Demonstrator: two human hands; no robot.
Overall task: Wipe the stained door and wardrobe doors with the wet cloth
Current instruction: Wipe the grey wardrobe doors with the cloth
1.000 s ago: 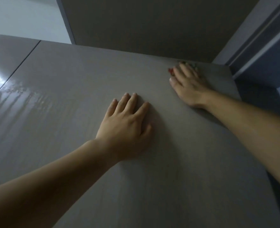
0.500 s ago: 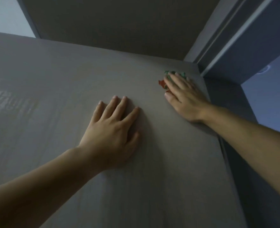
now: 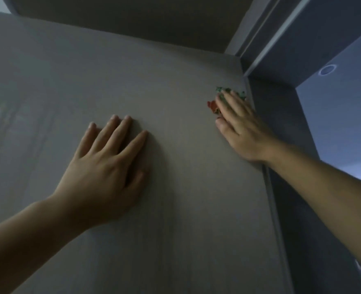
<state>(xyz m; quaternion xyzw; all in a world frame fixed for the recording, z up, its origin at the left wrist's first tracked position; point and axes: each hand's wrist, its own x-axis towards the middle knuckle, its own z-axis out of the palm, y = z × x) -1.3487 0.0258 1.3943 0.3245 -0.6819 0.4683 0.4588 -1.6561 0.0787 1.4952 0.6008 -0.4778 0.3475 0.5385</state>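
Pressing cloth (image 3: 212,106) flat to door (image 3: 175,209) with right hand (image 3: 241,132), high up by door's right edge, with fingers straight and close together, likely to keep wet cloth bearing evenly. Bracing left hand (image 3: 103,166) flat on door's middle, with fingers slightly spread and holding nothing, probably to steady door and reach. No brand, label or writing readable anywhere.
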